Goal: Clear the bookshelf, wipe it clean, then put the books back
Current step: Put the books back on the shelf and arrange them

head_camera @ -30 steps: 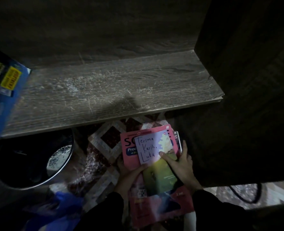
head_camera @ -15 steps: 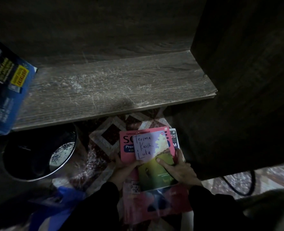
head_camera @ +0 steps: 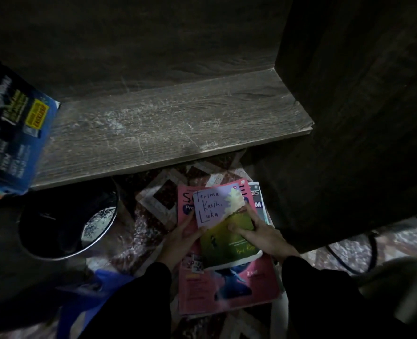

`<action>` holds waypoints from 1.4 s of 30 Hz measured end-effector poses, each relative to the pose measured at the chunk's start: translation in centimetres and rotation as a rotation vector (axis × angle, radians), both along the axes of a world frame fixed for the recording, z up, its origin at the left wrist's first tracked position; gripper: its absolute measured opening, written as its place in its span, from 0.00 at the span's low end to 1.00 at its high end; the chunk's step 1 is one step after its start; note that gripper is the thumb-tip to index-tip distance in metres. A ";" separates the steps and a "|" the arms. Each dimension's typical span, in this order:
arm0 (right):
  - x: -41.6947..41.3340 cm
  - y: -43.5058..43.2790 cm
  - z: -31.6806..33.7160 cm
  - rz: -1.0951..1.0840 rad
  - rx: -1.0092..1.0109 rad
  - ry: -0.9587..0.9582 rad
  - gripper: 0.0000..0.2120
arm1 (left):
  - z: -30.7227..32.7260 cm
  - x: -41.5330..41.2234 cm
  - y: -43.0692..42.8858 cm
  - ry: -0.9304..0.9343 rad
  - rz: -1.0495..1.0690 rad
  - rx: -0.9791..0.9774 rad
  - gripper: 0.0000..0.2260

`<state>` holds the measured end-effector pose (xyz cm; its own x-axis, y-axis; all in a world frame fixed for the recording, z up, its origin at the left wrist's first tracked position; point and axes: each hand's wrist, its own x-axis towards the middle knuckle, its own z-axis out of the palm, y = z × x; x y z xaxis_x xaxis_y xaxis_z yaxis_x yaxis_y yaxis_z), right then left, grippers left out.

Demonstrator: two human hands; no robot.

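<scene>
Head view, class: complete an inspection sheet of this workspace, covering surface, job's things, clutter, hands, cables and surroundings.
Surface: wooden shelf, bare in the middle, with pale dusty streaks.
Job's things: blue book at the shelf's left end; purple-green book on top of a pink book, stacked on the floor.
Clutter: dark round bin and something blue on the floor, left of the stack.
Grippers: left hand and right hand each hold the purple-green book by a side edge.
Cables: dark cable looping on the floor at right.
Surroundings: patterned floor; dark wooden side panel on the right.
</scene>
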<state>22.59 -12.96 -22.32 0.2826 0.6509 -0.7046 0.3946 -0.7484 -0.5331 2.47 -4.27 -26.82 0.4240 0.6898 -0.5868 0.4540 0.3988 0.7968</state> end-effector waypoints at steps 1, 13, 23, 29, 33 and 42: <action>0.0 0.3 0.4 0.002 -0.005 0.016 0.43 | 0.8 -0.2 -0.1 0.020 -0.002 -0.002 0.28; -3.5 -0.7 15.2 0.331 0.023 0.207 0.21 | 17.0 -6.9 -4.2 0.145 -0.167 0.120 0.16; -7.8 1.9 27.1 0.335 0.600 -0.008 0.32 | 28.8 -11.1 -2.8 0.103 0.333 0.693 0.43; -9.5 11.7 27.8 0.326 0.922 0.258 0.36 | 29.8 -9.7 2.5 0.036 0.698 1.241 0.48; -10.8 18.9 27.3 0.399 0.987 0.343 0.41 | 27.5 -9.6 6.8 0.070 0.783 1.467 0.46; -14.0 28.5 22.8 0.236 0.889 0.546 0.63 | 23.2 -10.2 12.3 0.144 0.946 1.630 0.41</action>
